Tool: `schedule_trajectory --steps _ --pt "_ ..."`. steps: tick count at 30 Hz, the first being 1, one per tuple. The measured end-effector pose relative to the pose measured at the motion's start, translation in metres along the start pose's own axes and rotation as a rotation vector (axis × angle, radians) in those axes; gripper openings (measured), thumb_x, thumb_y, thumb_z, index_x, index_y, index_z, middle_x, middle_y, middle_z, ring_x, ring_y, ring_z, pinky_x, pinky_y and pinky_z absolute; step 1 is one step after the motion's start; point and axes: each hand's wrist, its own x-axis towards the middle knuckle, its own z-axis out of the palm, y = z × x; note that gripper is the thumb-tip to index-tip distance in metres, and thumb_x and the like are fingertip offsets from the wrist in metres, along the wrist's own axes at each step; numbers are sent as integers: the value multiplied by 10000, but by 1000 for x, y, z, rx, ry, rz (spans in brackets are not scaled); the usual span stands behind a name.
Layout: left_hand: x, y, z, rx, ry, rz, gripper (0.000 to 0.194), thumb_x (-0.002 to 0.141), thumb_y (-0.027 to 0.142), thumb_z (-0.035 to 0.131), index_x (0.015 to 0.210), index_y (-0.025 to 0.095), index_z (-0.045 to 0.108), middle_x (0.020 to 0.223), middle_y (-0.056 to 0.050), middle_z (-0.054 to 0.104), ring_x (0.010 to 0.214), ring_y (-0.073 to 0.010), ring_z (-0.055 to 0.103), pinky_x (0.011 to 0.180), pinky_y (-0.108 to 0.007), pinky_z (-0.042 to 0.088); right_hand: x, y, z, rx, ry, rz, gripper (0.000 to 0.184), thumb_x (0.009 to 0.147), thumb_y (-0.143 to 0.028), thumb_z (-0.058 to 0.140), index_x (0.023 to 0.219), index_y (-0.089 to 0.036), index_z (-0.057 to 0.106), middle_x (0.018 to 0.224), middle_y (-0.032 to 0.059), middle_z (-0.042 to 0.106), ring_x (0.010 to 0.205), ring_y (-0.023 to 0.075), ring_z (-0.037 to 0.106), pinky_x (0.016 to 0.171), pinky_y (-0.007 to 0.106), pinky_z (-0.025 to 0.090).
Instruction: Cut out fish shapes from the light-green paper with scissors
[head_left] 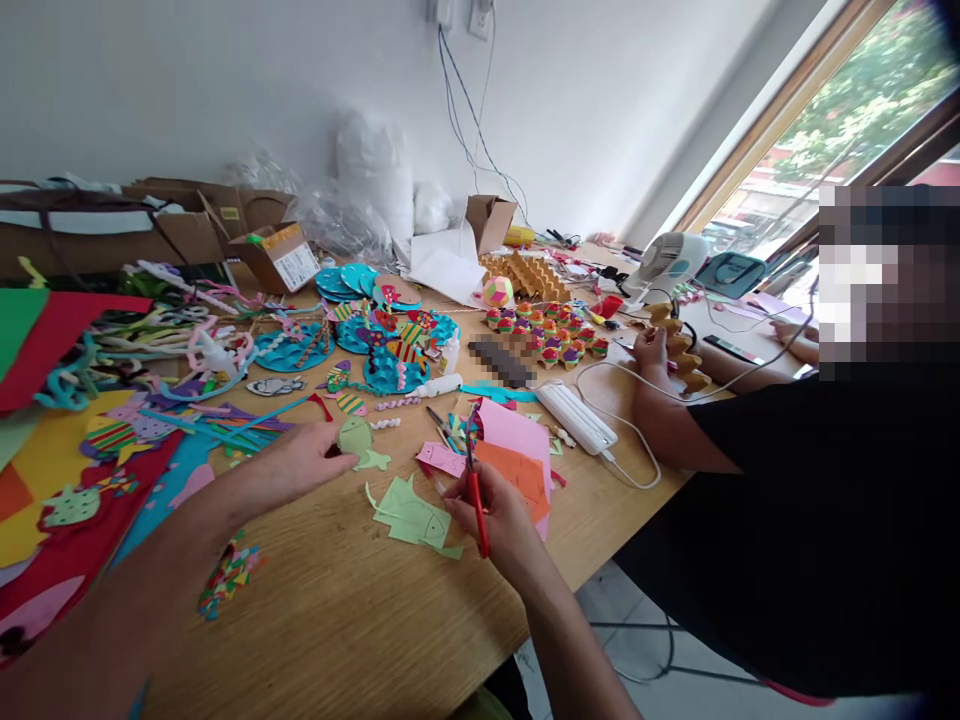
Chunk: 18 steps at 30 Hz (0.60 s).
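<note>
My left hand [304,457] pinches the edge of a light green paper fish [356,437] just above the table. Red-handled scissors [475,500] are in my right hand [504,520], the blades pointing away from me. Left of that hand lies a light green paper sheet [420,517] with a fish drawn on it and cut edges. A small pink paper piece [442,458] with a drawing sits just beyond. An orange sheet [517,475] with pencil lines rests on a larger pink sheet [517,430], partly behind my right hand.
Decorated blue paper plates [397,370] and a painted egg-carton piece [551,330] stand farther back. Coloured paper scraps [229,575] lie near my left forearm. A white power strip [576,417] and its cable lie to the right, beside a co-worker holding yellow carton [679,350].
</note>
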Motion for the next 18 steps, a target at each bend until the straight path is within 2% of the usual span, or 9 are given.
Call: schedule_trajectory --steps 4,8,14,18 --pt "4 5 23 -138 -139 7 198 669 393 558 603 207 547 578 37 531 566 -167 508 517 -255 368 17 -16 21 18 -21 -81 148 720 -270 663 826 -196 591 816 35 675 699 183 592 620 280 442" --pt "-2 17 33 -266 -149 35 182 710 376 507 644 209 543 586 53 486 563 -147 461 527 -250 369 33 -26 39 92 -58 -105 131 688 -205 661 771 -200 560 662 -26 579 598 148 526 534 240 395" --pt "-4 22 32 -351 -162 68 214 709 410 540 712 204 598 596 44 503 560 -148 454 503 -246 372 48 -26 47 64 -107 -78 173 642 -160 601 718 -217 456 601 -74 466 545 118 421 496 216 339" --pt "1 17 19 -362 -113 84 245 701 429 557 801 208 596 680 30 557 613 -160 506 522 -248 412 53 -32 42 -7 -142 -88 185 628 -163 605 706 -219 447 594 -76 452 544 120 404 494 221 320"
